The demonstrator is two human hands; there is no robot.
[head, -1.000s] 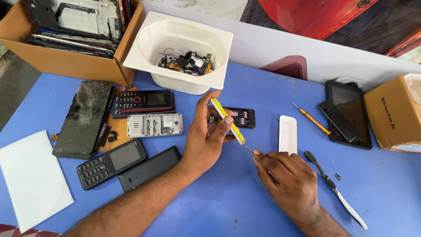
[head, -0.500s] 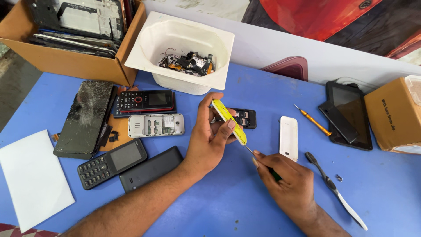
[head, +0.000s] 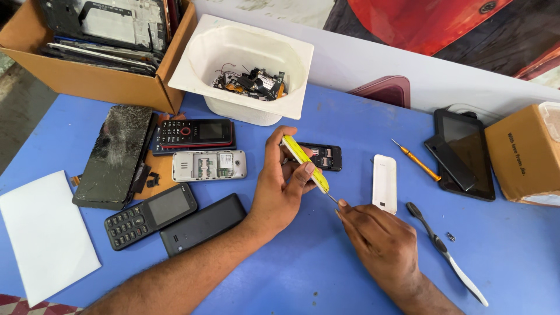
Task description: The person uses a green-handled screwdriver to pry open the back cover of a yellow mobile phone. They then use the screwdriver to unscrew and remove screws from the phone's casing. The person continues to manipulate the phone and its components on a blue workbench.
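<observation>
My left hand [head: 280, 192] grips a slim yellow-handled tool [head: 304, 163], held slanting above the blue table [head: 326, 274]. A thin metal shaft sticks out of its lower end. My right hand [head: 382, 245] pinches the tip of that shaft with thumb and forefinger. Just behind the tool lies a small black phone [head: 326, 156] with its back off. A white back cover [head: 385, 184] lies to the right of both hands.
Left of my hands lie a red-black keypad phone [head: 195, 133], an opened silver phone [head: 207, 165], a cracked screen [head: 114, 154], a black keypad phone [head: 149, 213] and white sheet [head: 44, 233]. White tub of parts [head: 245, 46] and cardboard box [head: 87, 81] stand behind. Right: orange screwdriver [head: 415, 160], tablet [head: 464, 151], toothbrush [head: 446, 251], box [head: 522, 157].
My right hand has shifted slightly left and closed in on the tool's metal tip. My left hand has kept the yellow tool almost still.
</observation>
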